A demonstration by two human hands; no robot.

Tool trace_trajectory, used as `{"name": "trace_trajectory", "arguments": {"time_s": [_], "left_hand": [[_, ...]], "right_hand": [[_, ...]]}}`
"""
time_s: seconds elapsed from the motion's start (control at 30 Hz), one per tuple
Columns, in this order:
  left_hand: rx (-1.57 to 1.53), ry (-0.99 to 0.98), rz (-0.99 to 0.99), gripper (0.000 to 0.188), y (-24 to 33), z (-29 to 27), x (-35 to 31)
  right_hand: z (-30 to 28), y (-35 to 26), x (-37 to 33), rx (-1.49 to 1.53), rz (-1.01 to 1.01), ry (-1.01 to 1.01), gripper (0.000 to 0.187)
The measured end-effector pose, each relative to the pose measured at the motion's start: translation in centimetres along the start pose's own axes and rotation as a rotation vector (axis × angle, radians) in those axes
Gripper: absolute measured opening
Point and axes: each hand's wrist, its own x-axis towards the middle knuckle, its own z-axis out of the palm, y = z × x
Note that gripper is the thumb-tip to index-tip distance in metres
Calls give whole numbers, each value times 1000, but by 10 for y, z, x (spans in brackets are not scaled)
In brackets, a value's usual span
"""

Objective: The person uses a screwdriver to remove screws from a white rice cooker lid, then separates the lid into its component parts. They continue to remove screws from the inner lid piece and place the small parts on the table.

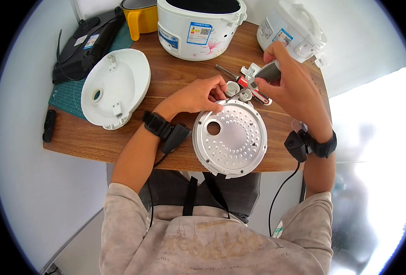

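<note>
A round silver metal lid plate (233, 137) with rows of small dimples and one round hole lies at the table's front edge, its near rim overhanging. My left hand (196, 96) is at its far-left rim, with the thumb on the metal and the other fingers curled beside it. In my right hand (288, 75) is a grey-handled screwdriver (268, 73), tilted, its shaft slanting down toward the plate's far rim; the tip's exact contact is hard to make out. Small white round caps (232, 88) sit just beyond the rim, near a red-handled screwdriver (242, 82).
To the left, a white plastic lid (116, 87) rests partly on a green cutting mat (70, 98), near a black device (88, 46). Behind stand a yellow-handled container (141, 20), a white rice cooker body (200, 34) and another white cooker (290, 30). Cables hang from both wrist cameras.
</note>
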Motion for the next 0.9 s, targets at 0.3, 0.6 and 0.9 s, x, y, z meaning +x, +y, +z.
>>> {"name": "trace_trajectory", "arguments": {"time_s": [0.3,0.6,0.9], "left_hand": [[-36,20,-3,48,0,1,0],[-22,4,1,47,-2,0,-1],[-33,21,4,47,-1,1,0]], "right_hand": [[6,-1,17,-436,128,27,39],[12,6,18,-25,-162,-2,43],[13,1,22,-21,-215,-67,36]]}}
